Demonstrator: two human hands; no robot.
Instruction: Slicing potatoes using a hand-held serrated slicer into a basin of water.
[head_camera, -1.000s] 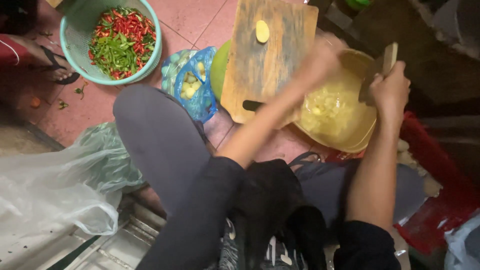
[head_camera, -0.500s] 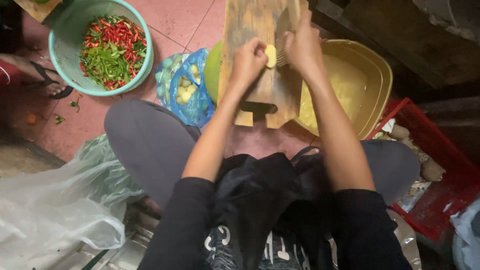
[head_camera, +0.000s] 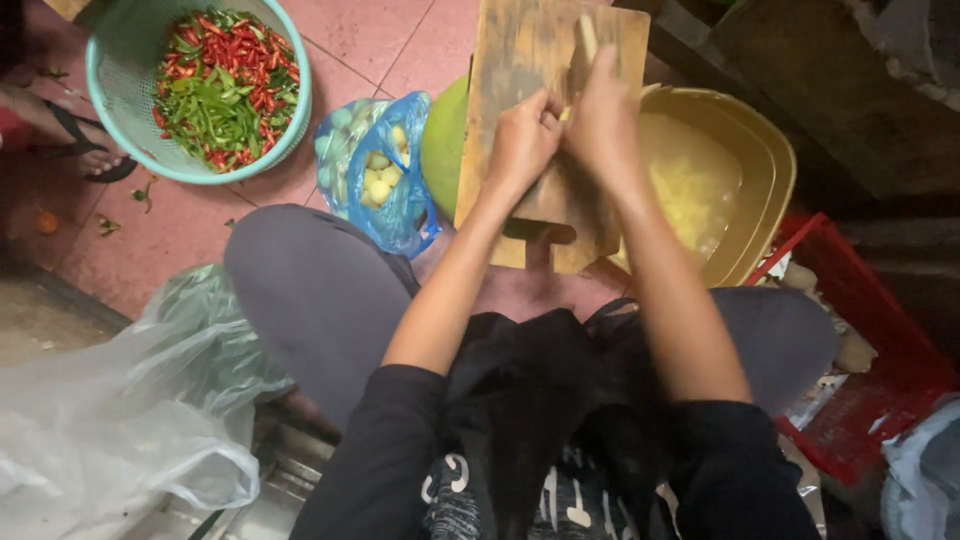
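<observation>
from where i watch, both forearms run forward from the black sleeves and meet over the wooden cutting board (head_camera: 540, 110), which lies tilted across the rim of the yellow basin (head_camera: 745, 190) and a green round thing (head_camera: 443, 150) on the pink tiled floor (head_camera: 370, 50). the left hand (head_camera: 522, 140) sits knuckles up on the middle of the board, fingers curled in tight, pressed down on something small and pale i can barely make out at its right edge; i cannot tell what that piece is. the right hand (head_camera: 603, 118) lies just beside it, touching it, wrist bent down, fingers wrapped around a knife (head_camera: 587, 40) whose pale blade pokes out beyond the knuckles toward the far end of the board. the handle is hidden inside the fist. the right elbow is low and close to the body, the left arm slants in from the left knee.

the yellow basin holds pale yellow chopped matter to the right of the board. left of the board a blue plastic bag (head_camera: 385, 170) holds small yellowish round pieces. farther left a teal basket (head_camera: 120, 100) is full of red and green chillies. a clear plastic bag (head_camera: 120, 420) lies by the left knee, and a red crate (head_camera: 880, 370) stands at the right.
</observation>
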